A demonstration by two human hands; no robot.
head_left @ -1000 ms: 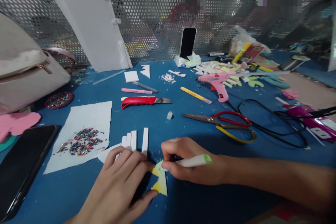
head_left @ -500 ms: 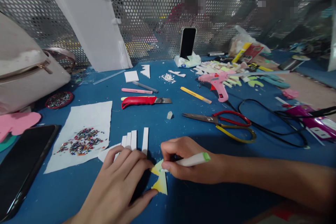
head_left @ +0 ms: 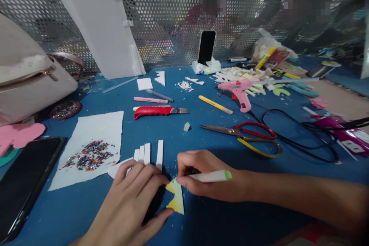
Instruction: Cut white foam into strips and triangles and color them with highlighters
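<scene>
My right hand [head_left: 204,175] is closed around a white marker with a light green end [head_left: 213,176]. The marker's tip is hidden behind the fingers, at the top of a small notched piece [head_left: 178,200] coloured yellow and pale green. This piece lies flat on the blue table. With index finger and thumb at its left edge, my left hand [head_left: 135,196] steadies it. Several white strips [head_left: 147,153] lie just beyond the left knuckles, partly covered by the hand.
A red box cutter [head_left: 152,112], blade out, and scissors [head_left: 219,130] lie beyond my hands. Farther back are a pink glue gun [head_left: 240,92] with a black cable, highlighters and foam scraps. At left are a paper sheet [head_left: 99,125] with beads and a phone [head_left: 27,184].
The marker's tip end has moved slightly up and left along the notched piece, and its green end has dropped a little. My left hand has stayed in place.
</scene>
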